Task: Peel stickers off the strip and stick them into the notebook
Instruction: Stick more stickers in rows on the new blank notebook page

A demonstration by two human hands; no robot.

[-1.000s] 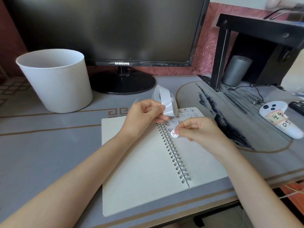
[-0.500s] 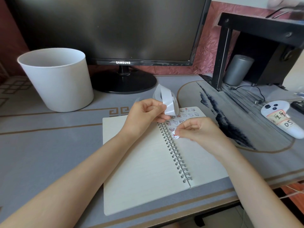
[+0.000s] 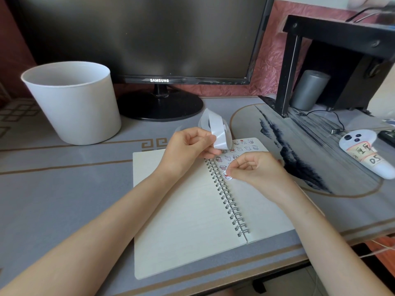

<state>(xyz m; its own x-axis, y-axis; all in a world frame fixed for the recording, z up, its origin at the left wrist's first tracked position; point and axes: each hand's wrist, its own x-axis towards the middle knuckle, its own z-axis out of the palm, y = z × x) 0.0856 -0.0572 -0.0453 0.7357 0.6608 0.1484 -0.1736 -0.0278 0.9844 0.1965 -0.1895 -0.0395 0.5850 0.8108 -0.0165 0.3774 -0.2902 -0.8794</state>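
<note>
An open spiral notebook [image 3: 181,221] lies flat on the desk, with several small cartoon stickers [image 3: 243,148] stuck at the top of its right page. My left hand [image 3: 188,150] pinches a curled white sticker strip [image 3: 215,131] above the notebook's top edge. My right hand [image 3: 254,169] holds a small round sticker [image 3: 227,175] at its fingertips, down on the right page beside the spiral binding.
A white bucket [image 3: 72,103] stands at the back left. A black monitor [image 3: 149,39] and its stand [image 3: 160,105] are behind the notebook. To the right are a black shelf frame [image 3: 288,71], a grey cylinder [image 3: 307,90], a cable and a white controller [image 3: 367,154].
My right hand has lowered the round sticker slightly down the right page next to the spiral. My left hand and the strip have stayed in place.
</note>
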